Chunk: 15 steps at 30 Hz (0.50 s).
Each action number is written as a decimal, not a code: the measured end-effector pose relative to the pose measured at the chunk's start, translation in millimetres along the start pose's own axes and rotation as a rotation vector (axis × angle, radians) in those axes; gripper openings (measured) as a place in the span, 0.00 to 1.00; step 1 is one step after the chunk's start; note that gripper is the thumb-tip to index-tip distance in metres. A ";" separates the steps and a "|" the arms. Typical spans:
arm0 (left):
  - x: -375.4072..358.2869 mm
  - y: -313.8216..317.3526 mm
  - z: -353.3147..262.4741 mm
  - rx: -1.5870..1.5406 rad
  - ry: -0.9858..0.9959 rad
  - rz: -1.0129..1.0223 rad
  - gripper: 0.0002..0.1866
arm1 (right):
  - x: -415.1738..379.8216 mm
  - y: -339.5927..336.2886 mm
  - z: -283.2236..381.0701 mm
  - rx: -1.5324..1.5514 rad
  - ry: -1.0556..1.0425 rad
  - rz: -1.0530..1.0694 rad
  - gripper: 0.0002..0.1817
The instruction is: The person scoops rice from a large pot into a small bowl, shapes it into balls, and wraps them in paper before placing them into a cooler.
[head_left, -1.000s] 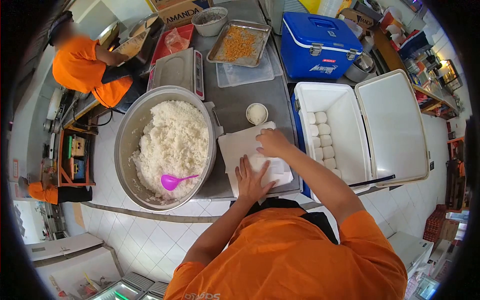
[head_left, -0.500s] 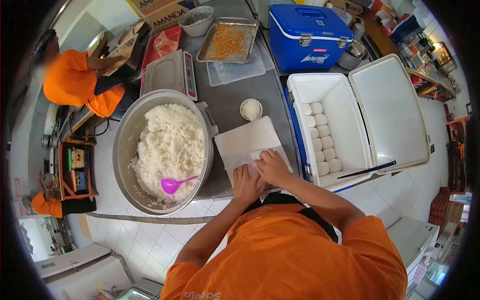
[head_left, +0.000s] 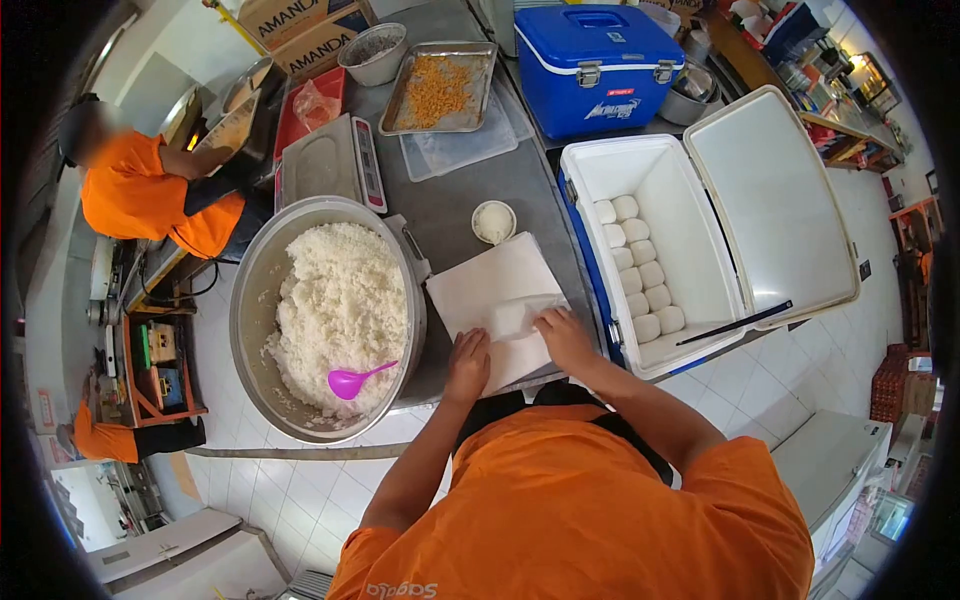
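A stack of white paper sheets [head_left: 485, 285] lies on the grey metal counter [head_left: 470, 190] in front of me. A white paper-wrapped roll [head_left: 515, 317] rests on the top sheet. My left hand [head_left: 466, 364] holds the near left end of the roll and paper. My right hand [head_left: 566, 339] grips its right end. Left of the paper stands a large metal pot [head_left: 250, 300] full of cooked white rice with a pink plastic scoop [head_left: 350, 380] lying in it. A small white cup [head_left: 493, 221] stands just beyond the paper.
An open white cooler [head_left: 690, 240] at the right holds several white wrapped rolls. Behind it sits a shut blue cooler [head_left: 600, 65]. A scale [head_left: 332, 160], a tray of orange flakes [head_left: 437, 88] and a metal bowl [head_left: 373, 52] stand farther back. Another person in orange [head_left: 150, 190] works at the left.
My right hand came back from the far edge of the paper to the near edge. Both hands now hold a rolled bundle, its ends under my fingers.
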<state>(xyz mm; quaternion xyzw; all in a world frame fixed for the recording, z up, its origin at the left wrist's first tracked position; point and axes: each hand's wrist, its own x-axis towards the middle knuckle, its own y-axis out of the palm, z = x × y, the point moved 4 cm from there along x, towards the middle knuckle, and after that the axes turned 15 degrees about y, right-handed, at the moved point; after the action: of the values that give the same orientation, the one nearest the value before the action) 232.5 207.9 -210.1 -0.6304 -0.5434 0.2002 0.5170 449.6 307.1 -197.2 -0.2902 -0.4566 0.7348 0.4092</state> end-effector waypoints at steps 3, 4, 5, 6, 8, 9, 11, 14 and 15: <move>29.6 -10.2 11.5 -0.132 -0.274 0.125 0.23 | 36.0 9.4 -7.7 0.059 0.125 0.139 0.17; 41.6 -13.8 16.5 -0.182 -0.531 0.227 0.21 | 47.6 13.1 -11.9 0.138 0.212 0.158 0.14; 56.5 -16.9 17.3 -0.183 -0.527 0.227 0.21 | 57.9 7.3 -7.6 0.137 0.214 0.155 0.14; 71.2 -24.6 18.2 -0.050 -0.417 0.054 0.16 | 67.2 0.7 -3.2 0.101 0.210 0.087 0.10; 84.3 -36.2 14.9 0.083 -0.300 -0.119 0.12 | 68.7 -12.3 3.4 0.066 0.208 0.014 0.06; 85.4 -32.3 20.5 0.007 -0.363 -0.087 0.08 | 63.6 -12.1 5.1 0.069 0.166 0.025 0.05; 78.8 -22.9 26.1 -0.073 -0.421 -0.057 0.05 | 47.2 -2.1 8.5 0.065 0.127 0.033 0.04; 62.1 -6.9 4.2 -0.064 -0.242 -0.064 0.07 | 29.1 14.0 3.1 0.251 0.208 -0.102 0.04; 56.9 -7.0 -0.2 -0.081 -0.348 -0.040 0.06 | 26.7 12.7 4.3 0.368 0.194 -0.129 0.05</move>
<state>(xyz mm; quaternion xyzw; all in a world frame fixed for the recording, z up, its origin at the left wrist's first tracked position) 248.1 257.7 -186.3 -0.5956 -0.6447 0.2739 0.3932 428.6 325.2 -208.3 -0.2502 -0.2910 0.7467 0.5433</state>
